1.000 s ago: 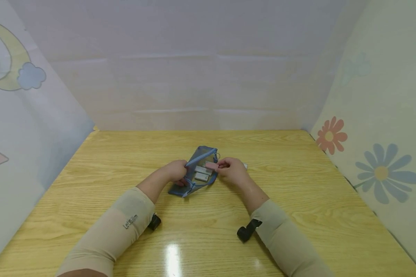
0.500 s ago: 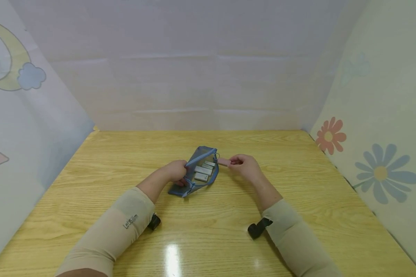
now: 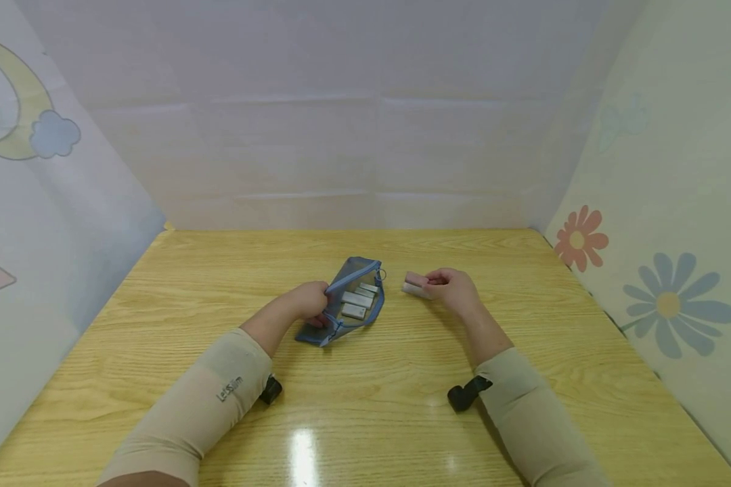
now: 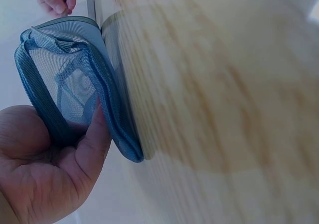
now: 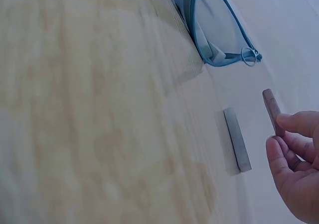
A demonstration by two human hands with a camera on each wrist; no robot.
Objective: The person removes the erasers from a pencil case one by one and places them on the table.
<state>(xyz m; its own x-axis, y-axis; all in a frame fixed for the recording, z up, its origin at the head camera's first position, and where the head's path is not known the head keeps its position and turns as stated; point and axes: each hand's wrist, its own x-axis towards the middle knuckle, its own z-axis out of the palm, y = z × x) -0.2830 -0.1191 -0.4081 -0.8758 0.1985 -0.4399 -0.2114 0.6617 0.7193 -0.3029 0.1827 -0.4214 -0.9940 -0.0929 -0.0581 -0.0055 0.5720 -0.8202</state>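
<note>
My left hand [image 3: 307,301] grips the side of a blue mesh zip pouch [image 3: 348,272] lying tilted on the table, its mouth facing right. Several small whitish blocks [image 3: 357,299] lie inside. In the left wrist view, the thumb and fingers hold the pouch's edge [image 4: 44,92]. To the right of the pouch, my right hand [image 3: 458,291] pinches a thin pink rectangular block [image 3: 415,278] between thumb and fingertips. A pale grey block [image 5: 237,139] lies on the table just beside the pink one in the right wrist view; the two look apart there.
The wooden table [image 3: 365,406] spreads around both hands. A pale back wall [image 3: 365,135] and decorated side panels [image 3: 670,203] bound it. A small metal ring [image 5: 249,56] hangs at the pouch's zip end.
My right hand has drawn the pink block out of the pouch and carried it rightward, over to the grey block on the table. The left hand and pouch have stayed put.
</note>
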